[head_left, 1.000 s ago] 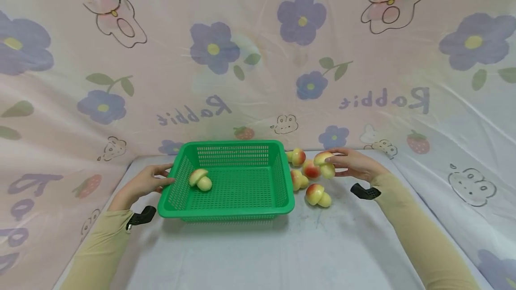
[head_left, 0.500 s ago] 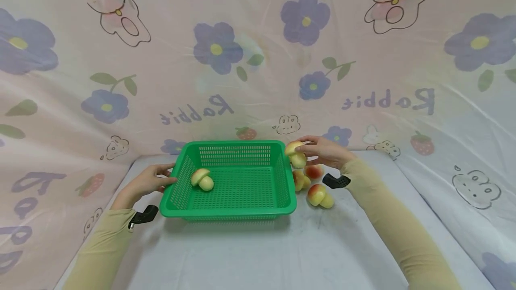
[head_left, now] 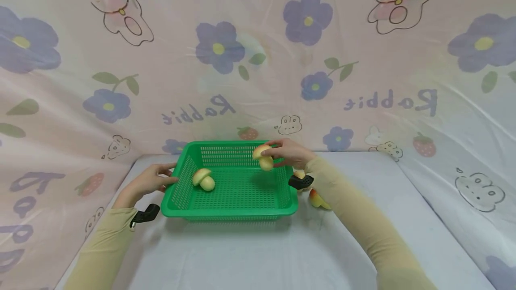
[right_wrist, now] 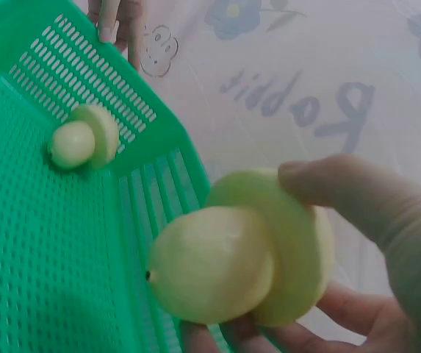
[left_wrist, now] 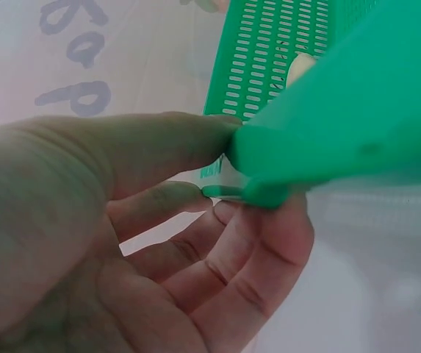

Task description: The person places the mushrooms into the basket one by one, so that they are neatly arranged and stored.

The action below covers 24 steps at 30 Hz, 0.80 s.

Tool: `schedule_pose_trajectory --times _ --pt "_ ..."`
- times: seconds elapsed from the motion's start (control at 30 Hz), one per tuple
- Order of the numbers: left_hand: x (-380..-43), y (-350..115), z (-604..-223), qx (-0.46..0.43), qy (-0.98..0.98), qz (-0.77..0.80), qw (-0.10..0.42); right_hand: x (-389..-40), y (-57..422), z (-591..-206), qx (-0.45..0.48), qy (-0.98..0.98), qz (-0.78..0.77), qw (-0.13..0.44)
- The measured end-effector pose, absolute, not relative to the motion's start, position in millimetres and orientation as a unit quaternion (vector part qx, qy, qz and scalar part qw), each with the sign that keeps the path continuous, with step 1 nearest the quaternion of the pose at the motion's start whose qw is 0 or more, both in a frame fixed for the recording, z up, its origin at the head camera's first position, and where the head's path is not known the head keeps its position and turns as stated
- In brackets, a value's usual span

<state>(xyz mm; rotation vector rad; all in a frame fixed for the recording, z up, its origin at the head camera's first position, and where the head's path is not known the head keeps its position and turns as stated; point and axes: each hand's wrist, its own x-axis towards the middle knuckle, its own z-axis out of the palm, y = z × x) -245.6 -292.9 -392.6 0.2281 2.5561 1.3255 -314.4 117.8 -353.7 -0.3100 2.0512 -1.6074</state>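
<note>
A green plastic basket (head_left: 230, 212) stands on the white-covered table. My left hand (head_left: 149, 180) grips its left rim, thumb on top and fingers curled beneath, as the left wrist view shows. My right hand (head_left: 291, 152) holds a toy mushroom (right_wrist: 217, 261) by its cap, over the back right part of the basket. This mushroom has a pale yellow stem and a cap tinged red. Another toy mushroom (head_left: 204, 180) lies inside the basket near its left wall.
Right of the basket, more toy mushrooms lie on the table, one red and yellow mushroom (head_left: 318, 199) partly hidden by the right sleeve (head_left: 346, 209). A patterned cloth (head_left: 258, 66) hangs as a wall behind the table.
My right hand has carried the mushroom leftward from beside the other mushrooms, across the right rim and over the basket. My left hand has stayed on the left rim.
</note>
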Motion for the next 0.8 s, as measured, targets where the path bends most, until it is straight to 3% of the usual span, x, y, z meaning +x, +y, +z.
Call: schedule_pose_trajectory --times 0.33,0.8 --pt "-243.5 -291.9 -387.2 0.072 0.875 0.459 0.134 -326.7 71.9 -364.1 -0.112 0.737 -0.608 0.274" --pt "-244.7 -291.8 -388.8 0.079 0.875 0.458 0.134 -332.7 25.7 -389.8 -0.098 0.766 -0.583 0.252"
